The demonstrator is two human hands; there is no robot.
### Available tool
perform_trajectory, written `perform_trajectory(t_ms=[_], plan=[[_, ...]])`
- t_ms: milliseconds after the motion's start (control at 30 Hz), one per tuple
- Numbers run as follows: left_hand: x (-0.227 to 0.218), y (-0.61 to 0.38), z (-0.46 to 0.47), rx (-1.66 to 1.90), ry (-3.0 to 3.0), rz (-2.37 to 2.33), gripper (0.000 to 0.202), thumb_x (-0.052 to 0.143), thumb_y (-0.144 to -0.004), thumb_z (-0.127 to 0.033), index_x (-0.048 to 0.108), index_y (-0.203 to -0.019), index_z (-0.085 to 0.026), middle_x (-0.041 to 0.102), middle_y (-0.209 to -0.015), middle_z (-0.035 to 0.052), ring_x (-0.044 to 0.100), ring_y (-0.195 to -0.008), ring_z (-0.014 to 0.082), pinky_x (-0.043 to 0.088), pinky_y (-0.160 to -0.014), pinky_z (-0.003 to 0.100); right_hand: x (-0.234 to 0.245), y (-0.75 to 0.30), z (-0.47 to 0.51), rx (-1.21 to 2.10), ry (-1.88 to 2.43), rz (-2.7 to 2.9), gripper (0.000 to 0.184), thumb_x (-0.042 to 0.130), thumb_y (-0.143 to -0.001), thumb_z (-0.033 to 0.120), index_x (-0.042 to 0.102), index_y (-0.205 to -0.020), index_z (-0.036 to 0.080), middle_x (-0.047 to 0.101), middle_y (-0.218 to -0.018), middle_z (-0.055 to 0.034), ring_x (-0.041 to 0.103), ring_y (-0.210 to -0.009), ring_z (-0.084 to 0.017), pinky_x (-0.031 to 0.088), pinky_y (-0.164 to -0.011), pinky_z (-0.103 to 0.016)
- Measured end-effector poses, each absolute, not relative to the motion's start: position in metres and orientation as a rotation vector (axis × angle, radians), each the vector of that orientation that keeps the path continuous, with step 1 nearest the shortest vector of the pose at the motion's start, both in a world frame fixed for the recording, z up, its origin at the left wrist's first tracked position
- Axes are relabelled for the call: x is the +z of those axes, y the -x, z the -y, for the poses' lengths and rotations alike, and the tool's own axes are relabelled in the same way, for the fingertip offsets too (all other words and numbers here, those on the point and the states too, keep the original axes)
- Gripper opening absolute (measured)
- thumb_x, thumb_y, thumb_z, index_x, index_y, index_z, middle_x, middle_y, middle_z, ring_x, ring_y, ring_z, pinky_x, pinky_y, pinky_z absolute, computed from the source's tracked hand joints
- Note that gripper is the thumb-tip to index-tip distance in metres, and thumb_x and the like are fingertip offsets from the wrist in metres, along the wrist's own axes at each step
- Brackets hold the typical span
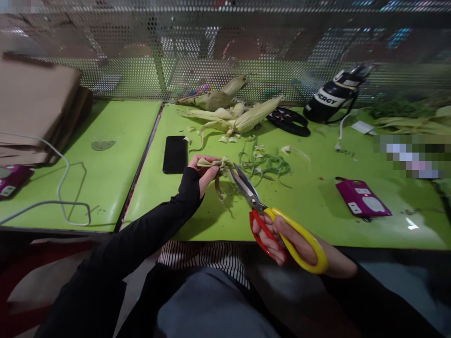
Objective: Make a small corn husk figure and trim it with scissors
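Pinched between the fingers and thumb of my left hand [207, 178] is a small bundle of corn husk [223, 163], its dry ends hanging below. My right hand [273, 239] is closed on scissors [254, 203] with one red and one yellow handle. The blades are somewhat apart, their tips touching or very near the right end of the bundle. Green string [271, 163] lies in loose tangled loops just beyond the blades. Larger pale corn husks [252, 117] are heaped farther back, with small cut bits in front of them.
A black phone [175, 155] lies left of my left hand. A black bottle [331, 96] and a black fan-shaped item [289, 121] are at the back. A purple pouch-like item [362, 198] sits right; brown paper [35, 103] and a cable [65, 180] are left. Perforated metal [134, 51] borders the table.
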State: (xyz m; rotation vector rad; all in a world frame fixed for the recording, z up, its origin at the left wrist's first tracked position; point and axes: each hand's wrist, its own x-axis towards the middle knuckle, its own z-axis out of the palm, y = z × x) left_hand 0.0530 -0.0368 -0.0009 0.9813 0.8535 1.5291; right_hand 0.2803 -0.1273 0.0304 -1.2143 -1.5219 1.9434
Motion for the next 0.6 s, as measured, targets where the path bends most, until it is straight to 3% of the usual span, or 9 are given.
perform_trajectory(t_ms=[267, 467, 600], plan=[[0.001, -0.052, 0.042, 1.422, -1.005, -0.79, 0.037, 0.084, -0.064, -0.029, 0.053, -0.081, -0.017, 0.07, -0.087, 0.0033, 0.066, -0.072, 0.0111, 0.056, -0.068, 0.026, 0.038, -0.274, 0.125, 1.883, 1.354, 1.532, 0.058, 0.04, -0.087, 0.076, 0.047, -0.095, 0.019, 0.046, -0.059, 0.0064, 0.043, -0.048, -0.009, 0.041, -0.052, -0.025], [-0.007, -0.053, 0.04, 1.464, -1.087, -0.852, 0.038, 0.083, -0.068, -0.039, 0.055, -0.083, -0.017, 0.063, -0.074, -0.0014, 0.057, -0.059, 0.0068, 0.05, -0.057, 0.021, 0.036, -0.272, 0.125, 1.835, 1.434, 1.57, 0.067, 0.041, -0.078, 0.085, 0.046, -0.09, 0.019, 0.047, -0.057, 0.0068, 0.042, -0.046, -0.008, 0.04, -0.049, -0.023], [-0.01, -0.055, 0.039, 1.487, -1.108, -0.847, 0.038, 0.083, -0.067, -0.039, 0.054, -0.081, -0.017, 0.065, -0.081, 0.0004, 0.059, -0.063, 0.0074, 0.051, -0.06, 0.022, 0.033, -0.271, 0.124, 1.828, 1.458, 1.563, 0.072, 0.04, -0.074, 0.089, 0.049, -0.088, 0.019, 0.045, -0.054, 0.0078, 0.039, -0.041, -0.007, 0.037, -0.044, -0.022]])
